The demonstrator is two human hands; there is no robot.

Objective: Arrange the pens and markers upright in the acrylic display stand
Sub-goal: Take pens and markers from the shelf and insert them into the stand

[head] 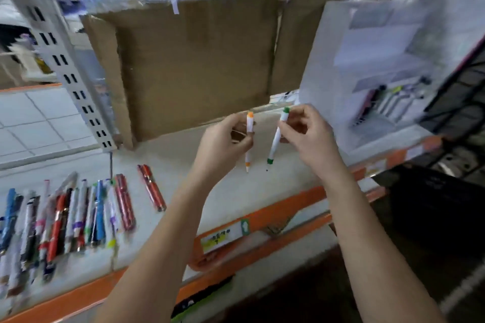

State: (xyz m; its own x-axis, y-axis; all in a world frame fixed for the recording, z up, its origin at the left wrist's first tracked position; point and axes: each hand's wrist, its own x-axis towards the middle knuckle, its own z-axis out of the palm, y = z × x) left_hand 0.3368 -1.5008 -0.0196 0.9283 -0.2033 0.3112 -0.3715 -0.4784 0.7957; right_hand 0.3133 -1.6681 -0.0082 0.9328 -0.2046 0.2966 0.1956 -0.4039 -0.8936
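From the head camera, both hands are up over the middle of the white shelf (168, 165), where bare room shows below them. The shelf's front edge has an orange strip (275, 211). The left hand (223, 141) pinches a white marker with orange ends (249, 136), standing almost straight up, thin tip down. The right hand (307, 131) pinches a white marker with green ends (277, 136), leaning a bit, green cap up. A blurry row of pens (65, 217) lies flat near the shelf's left end. The clear acrylic stand (367, 73) sits at the right end, a few pens inside. Brown cardboard (194, 65) stands behind.
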